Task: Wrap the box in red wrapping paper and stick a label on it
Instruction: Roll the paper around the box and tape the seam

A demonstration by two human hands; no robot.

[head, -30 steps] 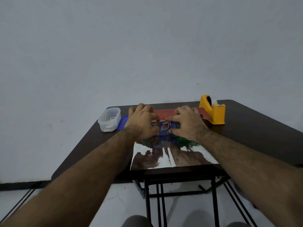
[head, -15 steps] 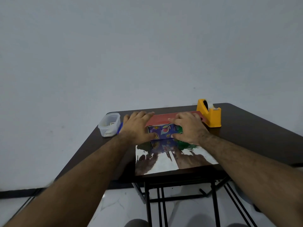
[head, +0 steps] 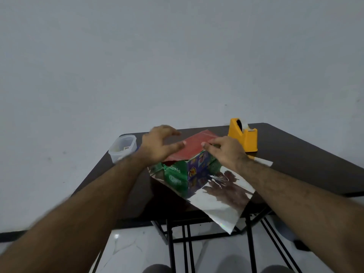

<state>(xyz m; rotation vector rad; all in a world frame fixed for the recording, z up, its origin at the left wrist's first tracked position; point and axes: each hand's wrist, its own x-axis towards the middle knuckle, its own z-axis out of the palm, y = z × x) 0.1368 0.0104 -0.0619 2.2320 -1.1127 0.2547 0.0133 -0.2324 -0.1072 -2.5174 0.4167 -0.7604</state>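
A box (head: 186, 170) with green and blue printed sides stands on a sheet of wrapping paper whose silver underside (head: 220, 196) faces up and hangs over the table's front edge. The paper's red face (head: 194, 146) is folded over the box top. My left hand (head: 160, 144) hovers at the left of the red flap, fingers spread and loosely bent, thumb on the paper. My right hand (head: 224, 152) rests on the box's right top edge, fingertips pressing the red paper down.
A yellow tape dispenser (head: 243, 136) stands at the back right of the dark table (head: 295, 164). A clear plastic tub (head: 123, 147) sits at the back left corner. A white strip (head: 262, 161) lies right of the box. Below the table are black metal legs.
The box and paper have turned so a corner points toward me. My left hand has lifted off the box top and spread its fingers; the camera has moved closer.
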